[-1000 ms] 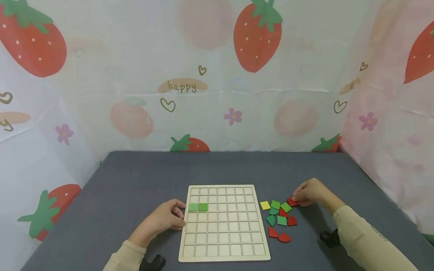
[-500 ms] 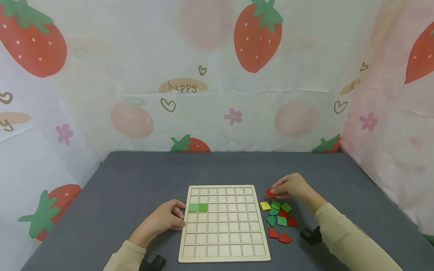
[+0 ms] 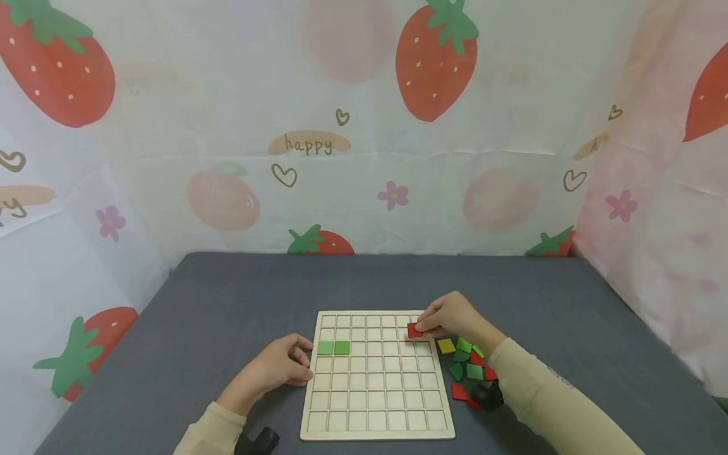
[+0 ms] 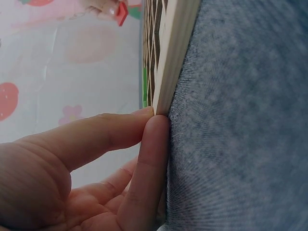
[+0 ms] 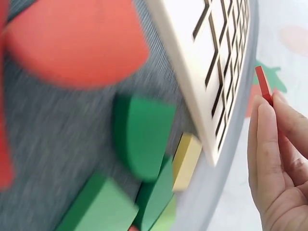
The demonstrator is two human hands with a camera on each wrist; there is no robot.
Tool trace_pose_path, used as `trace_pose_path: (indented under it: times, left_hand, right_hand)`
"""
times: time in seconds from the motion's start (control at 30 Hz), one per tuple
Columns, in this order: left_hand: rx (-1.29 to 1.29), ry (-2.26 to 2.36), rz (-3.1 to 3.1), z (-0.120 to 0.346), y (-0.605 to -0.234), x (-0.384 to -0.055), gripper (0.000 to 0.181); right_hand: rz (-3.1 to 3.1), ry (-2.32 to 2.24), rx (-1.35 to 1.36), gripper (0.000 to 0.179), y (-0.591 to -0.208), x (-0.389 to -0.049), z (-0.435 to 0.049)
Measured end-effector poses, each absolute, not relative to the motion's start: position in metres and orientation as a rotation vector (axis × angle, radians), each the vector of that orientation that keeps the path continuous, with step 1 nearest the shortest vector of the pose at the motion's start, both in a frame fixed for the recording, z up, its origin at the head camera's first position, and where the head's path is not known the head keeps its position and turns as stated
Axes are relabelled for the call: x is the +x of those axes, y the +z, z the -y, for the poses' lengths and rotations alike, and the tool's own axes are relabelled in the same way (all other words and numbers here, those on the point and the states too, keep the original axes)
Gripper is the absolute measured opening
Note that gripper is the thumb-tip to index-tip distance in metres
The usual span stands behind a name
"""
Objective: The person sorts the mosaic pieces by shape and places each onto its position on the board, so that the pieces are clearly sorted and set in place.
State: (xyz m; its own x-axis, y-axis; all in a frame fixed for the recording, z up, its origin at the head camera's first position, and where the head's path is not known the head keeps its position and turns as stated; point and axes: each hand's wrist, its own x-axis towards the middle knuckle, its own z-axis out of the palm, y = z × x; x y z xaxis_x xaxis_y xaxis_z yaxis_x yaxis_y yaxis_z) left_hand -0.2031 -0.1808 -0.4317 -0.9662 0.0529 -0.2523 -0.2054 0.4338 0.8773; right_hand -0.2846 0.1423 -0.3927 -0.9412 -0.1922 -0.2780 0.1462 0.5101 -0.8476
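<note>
My right hand (image 3: pixel 452 316) pinches a red square tile (image 3: pixel 412 330) between thumb and fingertips, over the upper right cells of a pale wooden grid board (image 3: pixel 375 382). In the right wrist view the red tile (image 5: pixel 263 84) is seen edge-on, apart from the board. My left hand (image 3: pixel 275 361) rests at the board's left edge; its thumb and a fingertip touch that side, as the left wrist view shows. Two green square tiles (image 3: pixel 333 348) lie side by side in the third row at the left.
Right of the board lie a yellow tile (image 3: pixel 446 346), a green quarter-round piece (image 3: pixel 457 370) and several other red and green pieces, partly hidden by the right wrist's black camera (image 3: pixel 487 396). A dark grey cloth (image 3: pixel 256 284) covers the table; a strawberry-printed curtain (image 3: pixel 364 208) stands behind.
My right hand has lifted the red tile from the loose pieces and carried it left, over the board. The left hand has stayed at the board's edge.
</note>
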Motion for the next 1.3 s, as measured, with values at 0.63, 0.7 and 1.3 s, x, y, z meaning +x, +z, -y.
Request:
trace_pose_path:
  times: [0.63, 0.7, 1.3]
  left_hand:
    - [-0.111, 1.565, -2.443, 0.181, -0.429, -0.202, 0.049]
    - [-0.103, 1.564, -2.435, 0.181, -0.429, -0.202, 0.049]
    - [-0.098, 1.56, -2.415, 0.182, -0.431, -0.202, 0.05]
  right_hand:
    - [-2.395, -1.362, -0.131, 0.005, -0.399, -0.282, -0.093]
    - [-2.396, -1.355, -0.148, 0.005, -0.399, -0.281, -0.089]
    - [-2.379, -1.306, -0.203, 0.005, -0.399, -0.281, -0.061]
